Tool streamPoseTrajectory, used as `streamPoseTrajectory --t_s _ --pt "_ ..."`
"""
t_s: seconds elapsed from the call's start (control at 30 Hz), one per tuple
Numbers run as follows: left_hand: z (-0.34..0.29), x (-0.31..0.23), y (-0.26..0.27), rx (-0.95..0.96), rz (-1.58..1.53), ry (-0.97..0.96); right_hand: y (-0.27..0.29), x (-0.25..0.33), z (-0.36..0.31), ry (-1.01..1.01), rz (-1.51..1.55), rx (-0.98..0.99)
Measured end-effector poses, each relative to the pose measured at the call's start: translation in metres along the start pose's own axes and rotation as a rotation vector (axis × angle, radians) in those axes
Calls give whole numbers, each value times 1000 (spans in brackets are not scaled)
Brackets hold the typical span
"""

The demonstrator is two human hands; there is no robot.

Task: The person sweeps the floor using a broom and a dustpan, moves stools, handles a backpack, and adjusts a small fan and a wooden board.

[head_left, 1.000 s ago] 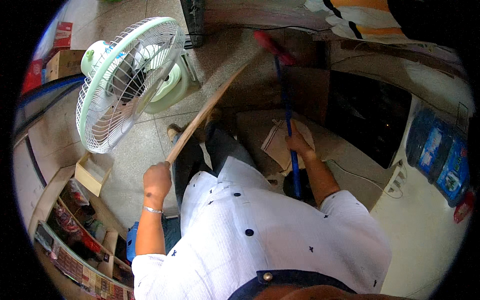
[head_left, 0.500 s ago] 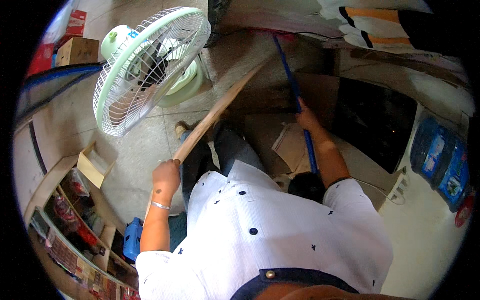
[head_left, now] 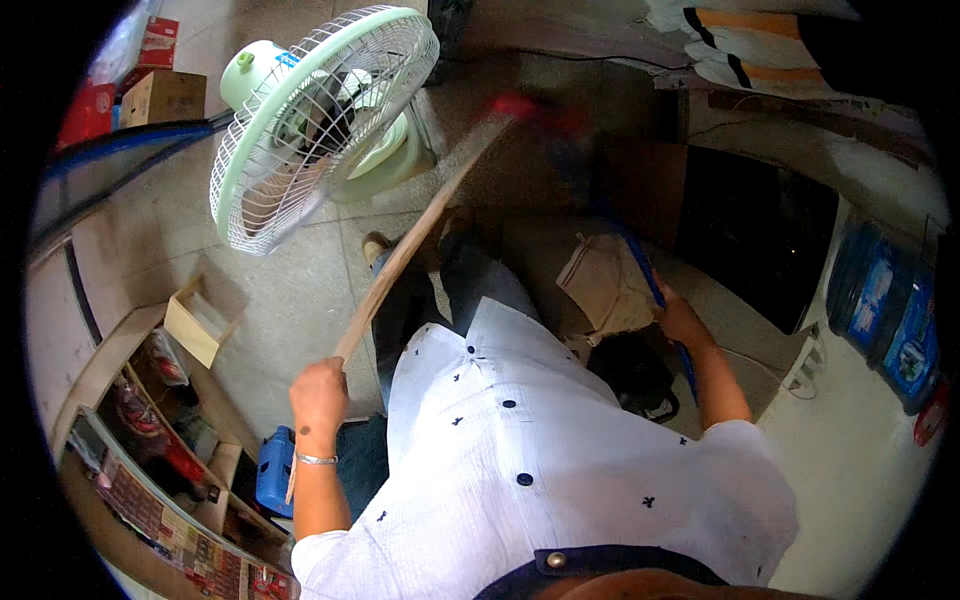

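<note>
My left hand [head_left: 319, 398] is closed around a long wooden pole [head_left: 405, 252], which slants away to the far middle of the floor. What its far end carries, if anything, is too blurred to make out. My right hand [head_left: 684, 318] grips the blue handle of a broom [head_left: 638, 252], whose lower end runs back beside my forearm. At the far end its red head [head_left: 545, 115] is smeared by motion, close to the tip of the wooden pole.
A pale green fan [head_left: 325, 125] stands at far left. Beneath it are a small wooden frame [head_left: 200, 318] and shelves of goods [head_left: 160, 440]. At right are a dark panel [head_left: 757, 235], a blue water-bottle pack [head_left: 880, 310], cardboard [head_left: 610, 280] and a black bag [head_left: 632, 375].
My right hand has come nearer and rightward, drawing the broom's blurred red head toward the wooden pole's tip. My left hand has moved slightly nearer with the pole. The view has shifted a little.
</note>
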State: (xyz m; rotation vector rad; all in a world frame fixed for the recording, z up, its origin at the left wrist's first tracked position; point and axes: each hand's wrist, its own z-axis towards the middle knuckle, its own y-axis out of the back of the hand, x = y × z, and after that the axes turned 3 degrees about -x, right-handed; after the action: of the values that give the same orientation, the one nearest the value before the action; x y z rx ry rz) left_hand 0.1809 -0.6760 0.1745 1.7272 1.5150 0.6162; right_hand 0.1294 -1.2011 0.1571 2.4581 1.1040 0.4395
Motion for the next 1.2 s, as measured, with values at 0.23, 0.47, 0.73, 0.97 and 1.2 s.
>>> streamPoseTrajectory --t_s 0.23,0.47,0.73,0.97,1.2 --pt "7 1 -6 78 -8 33 36 -52 147 -37 -53 -331" --pt "15 -7 -6 157 27 56 25 -11 260 -371 868 -132" --pt "24 2 -20 120 -49 62 -12 18 151 -178 409 -64" --pt "35 12 -7 136 -31 63 32 34 32 -274 128 197" --pt "43 19 -5 108 -51 26 5 -25 143 43 -99 -289"
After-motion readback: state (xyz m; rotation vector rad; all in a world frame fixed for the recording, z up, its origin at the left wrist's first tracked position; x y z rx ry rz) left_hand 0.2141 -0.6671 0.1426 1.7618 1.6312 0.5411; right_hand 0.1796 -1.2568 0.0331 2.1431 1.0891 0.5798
